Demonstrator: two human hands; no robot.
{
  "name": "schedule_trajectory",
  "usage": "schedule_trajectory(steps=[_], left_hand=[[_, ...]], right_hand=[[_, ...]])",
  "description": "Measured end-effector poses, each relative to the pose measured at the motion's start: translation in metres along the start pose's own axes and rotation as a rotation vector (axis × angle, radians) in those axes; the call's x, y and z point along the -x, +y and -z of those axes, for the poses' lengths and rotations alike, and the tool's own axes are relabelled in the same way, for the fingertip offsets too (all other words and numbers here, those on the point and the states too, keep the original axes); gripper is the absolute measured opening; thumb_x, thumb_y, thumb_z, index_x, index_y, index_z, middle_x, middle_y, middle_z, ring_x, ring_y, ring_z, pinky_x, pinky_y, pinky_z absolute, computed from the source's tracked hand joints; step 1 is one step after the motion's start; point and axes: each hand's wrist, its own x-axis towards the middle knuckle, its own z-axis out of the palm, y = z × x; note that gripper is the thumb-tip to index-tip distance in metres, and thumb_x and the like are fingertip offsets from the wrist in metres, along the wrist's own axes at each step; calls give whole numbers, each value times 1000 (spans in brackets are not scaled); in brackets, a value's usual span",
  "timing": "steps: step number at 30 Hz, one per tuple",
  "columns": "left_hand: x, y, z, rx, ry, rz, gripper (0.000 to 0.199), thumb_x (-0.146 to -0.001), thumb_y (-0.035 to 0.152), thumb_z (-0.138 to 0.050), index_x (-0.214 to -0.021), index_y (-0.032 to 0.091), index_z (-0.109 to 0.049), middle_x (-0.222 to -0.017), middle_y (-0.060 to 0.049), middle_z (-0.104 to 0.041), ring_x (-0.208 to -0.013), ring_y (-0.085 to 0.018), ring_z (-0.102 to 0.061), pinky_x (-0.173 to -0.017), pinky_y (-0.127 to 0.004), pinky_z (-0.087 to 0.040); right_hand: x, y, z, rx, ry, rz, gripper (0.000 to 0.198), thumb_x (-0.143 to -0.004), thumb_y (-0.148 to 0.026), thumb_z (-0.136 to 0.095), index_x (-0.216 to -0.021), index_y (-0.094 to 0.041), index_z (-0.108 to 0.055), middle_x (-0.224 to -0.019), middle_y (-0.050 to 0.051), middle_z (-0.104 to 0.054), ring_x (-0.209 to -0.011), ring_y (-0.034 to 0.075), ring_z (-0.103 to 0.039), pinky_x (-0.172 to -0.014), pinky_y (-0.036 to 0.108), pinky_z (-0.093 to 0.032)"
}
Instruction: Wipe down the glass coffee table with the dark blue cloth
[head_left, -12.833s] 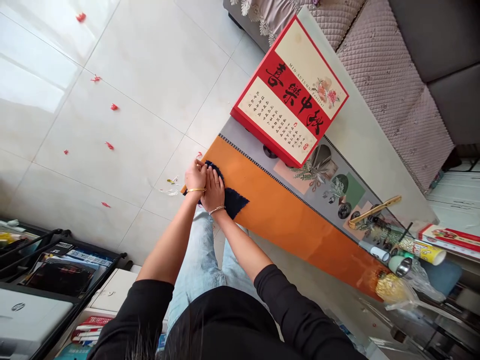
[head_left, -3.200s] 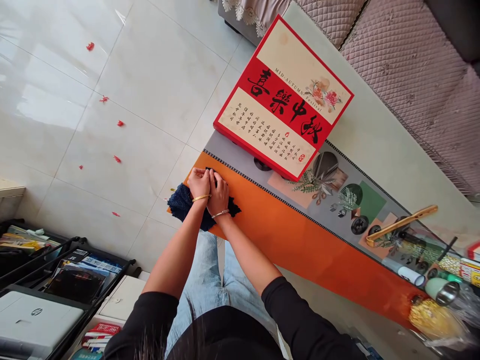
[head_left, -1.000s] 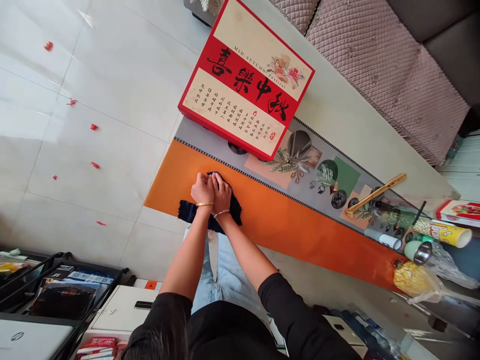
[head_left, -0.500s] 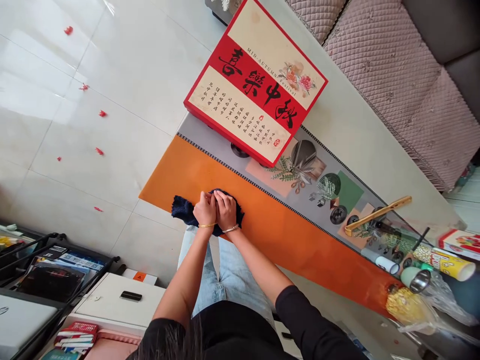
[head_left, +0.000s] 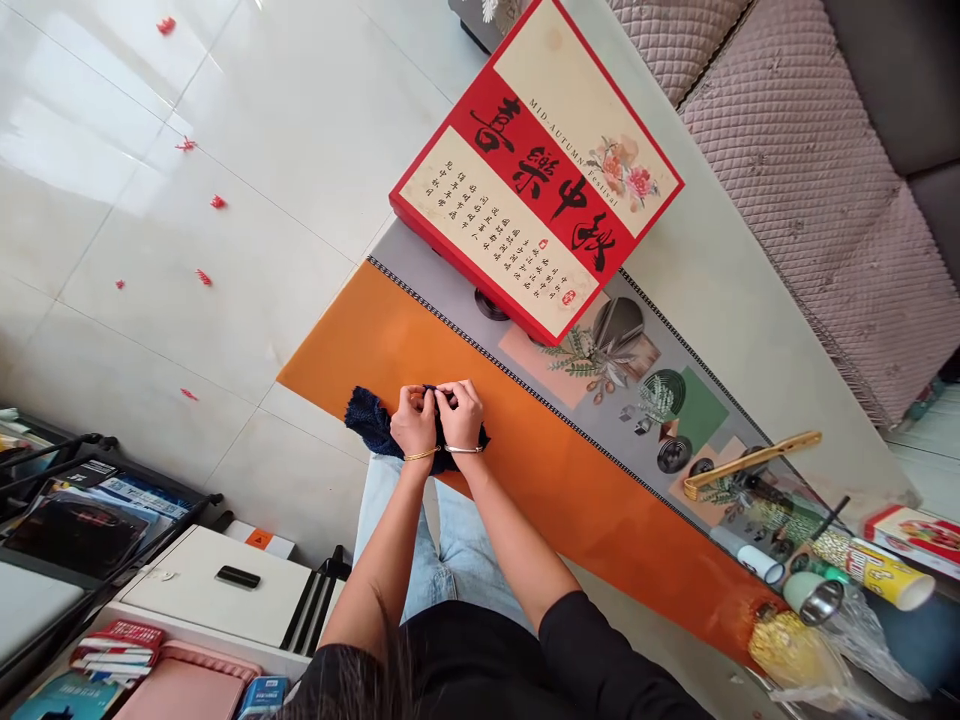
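Observation:
A dark navy knitted cloth [head_left: 367, 420] lies bunched at the near edge of the orange table runner [head_left: 405, 330]. My left hand [head_left: 414, 424] pinches the cloth between curled fingers. Right beside it, my right hand [head_left: 460, 414] pinches the same cloth, the fingertips of both hands almost meeting over its upper edge. Part of the cloth is hidden under my hands, and its left end sticks out past my left hand. I wear a thin bangle at each wrist.
A large red and cream gift box [head_left: 536, 170] stands on the table beyond my hands. Farther right lie a wooden back scratcher [head_left: 750, 465], a green cup [head_left: 810, 597] and a yellow paper cup [head_left: 892, 575]. Red scraps [head_left: 217, 202] dot the floor at left. A white cabinet [head_left: 217, 580] stands lower left.
My hands were pressed together over the cloth, the right fingers covering the left. Now they sit slightly apart, each pinching the cloth's upper edge. The view has shifted a little.

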Motion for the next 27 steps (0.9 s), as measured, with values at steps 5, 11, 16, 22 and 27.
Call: schedule_trajectory(steps=[5, 11, 16, 22, 27], left_hand=[[-12, 11, 2, 167, -37, 9, 15, -88, 40, -61, -83, 26, -60, -61, 5, -68, -62, -14, -67, -64, -22, -44], [-43, 36, 4, 287, -8, 9, 15, -85, 33, -63, -76, 24, -56, -59, 5, -66, -60, -14, -67, -66, -22, -49], [-21, 17, 6, 248, -60, 38, 16, -87, 36, -59, -78, 24, -54, -59, 4, -66, -57, -14, -67, -63, -22, -50], [-21, 22, 4, 238, -33, 42, 15, -88, 34, -57, -79, 24, -53, -69, 1, -71, -63, -14, -69, -64, -22, -51], [-81, 67, 7, 217, 47, -42, 13, -84, 29, -61, -75, 23, -54, -65, 3, -69, -69, -15, -69, -73, -23, -51]], right_hand=[[-11, -3, -5, -83, 12, -85, 12, -85, -20, -66, -73, -20, -67, -79, -1, -65, -55, 9, -55, -61, 22, -50], [-44, -14, -23, -212, 57, -121, 8, -83, -18, -68, -74, -18, -70, -81, 0, -67, -62, 10, -64, -66, 22, -55], [-21, -8, -13, -165, -8, -104, 12, -83, -20, -67, -71, -19, -69, -77, 0, -66, -60, 11, -63, -64, 23, -56], [-23, -8, -17, -170, 13, -94, 12, -84, -20, -67, -72, -19, -69, -79, 1, -66, -64, 12, -65, -66, 24, -56], [-88, -30, -39, -161, 63, -78, 9, -83, -16, -68, -75, -17, -69, -83, 2, -68, -67, 12, -66, -74, 24, -56]])
